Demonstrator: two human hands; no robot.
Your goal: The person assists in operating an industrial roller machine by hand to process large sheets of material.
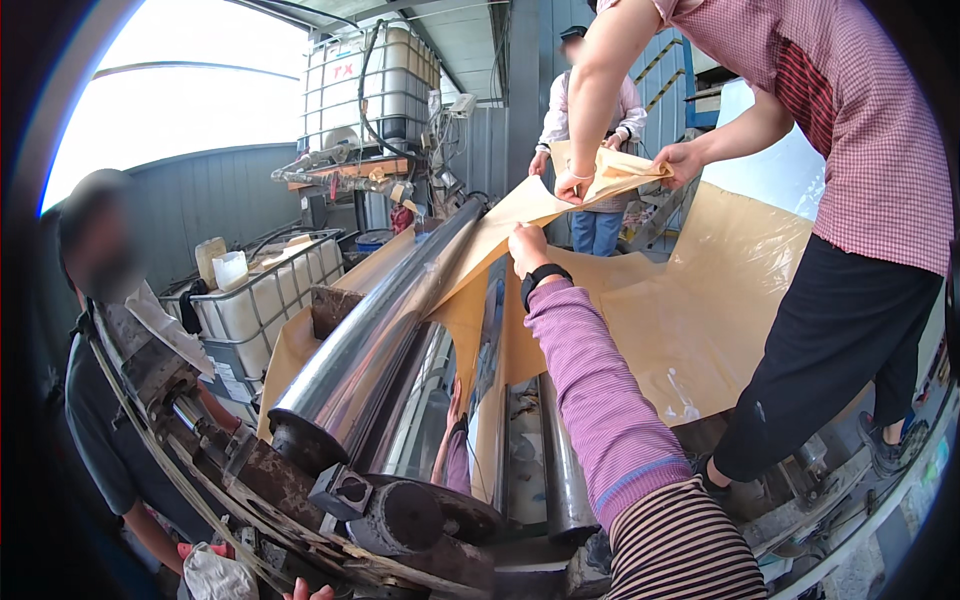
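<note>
1. The right hand (pixel 527 248) reaches forward on a purple-sleeved arm with a black wristband, fingers closed on the edge of the brown paper sheet (pixel 700 290), gripping it just beside the far end of the big steel roller (pixel 390 310).
2. The left hand is barely in view: only a few fingertips (pixel 305 592) show at the lower edge, below the near end of the roller, and I cannot tell whether that hand is open or closed.
3. The brown paper sheet drapes over the far end of the roller and spreads out to its right, hanging down across the machine there; a further strip of it lies along the roller's left side.
4. A person in a red checked shirt (pixel 860 120) stands to the right of the roller, bent over the sheet, both of that person's hands pinching its upper folded edge beyond the wearer's hand.
5. Another person in blue jeans (pixel 597 232) stands beyond the far end of the roller, hands at the same paper edge.
6. A third person in a dark shirt (pixel 105 430) stands left of the roller's near end.
7. A white caged tank (pixel 370 85) stands raised beyond the roller, to the left of its far end.
8. Thinner grey rollers (pixel 560 460) lie parallel, just right of the big one.
</note>
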